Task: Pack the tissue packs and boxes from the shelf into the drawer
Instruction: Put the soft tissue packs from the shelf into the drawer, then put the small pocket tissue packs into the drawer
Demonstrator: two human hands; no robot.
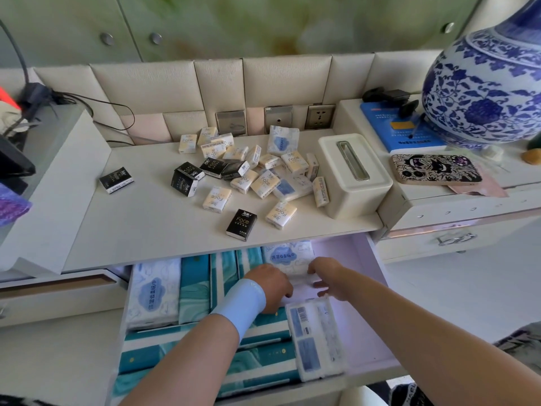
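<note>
The drawer (pixel 363 276) stands pulled out below the shelf (pixel 152 227). It holds teal tissue boxes (pixel 194 288) and white-and-blue soft tissue packs (pixel 155 291). Both my hands are inside it at the right. My left hand (pixel 273 287) and my right hand (pixel 326 275) grip the two sides of one white-and-blue soft pack (pixel 288 257) lying near the drawer's back. Another soft pack (pixel 317 336) stands on edge in front of them. On the shelf lies a heap of small cream pocket packs (pixel 265 183) and black pocket packs (pixel 241 224), with two larger soft packs (pixel 283 140) among them.
A cream tissue dispenser box (pixel 352 174) stands on the shelf at right. Beyond it on a raised cabinet are a phone (pixel 436 168), a blue booklet (pixel 389 127) and a large blue-and-white vase (pixel 486 86). Cables and a charger (pixel 38 96) sit at left. Wall sockets (pixel 319 116) line the back.
</note>
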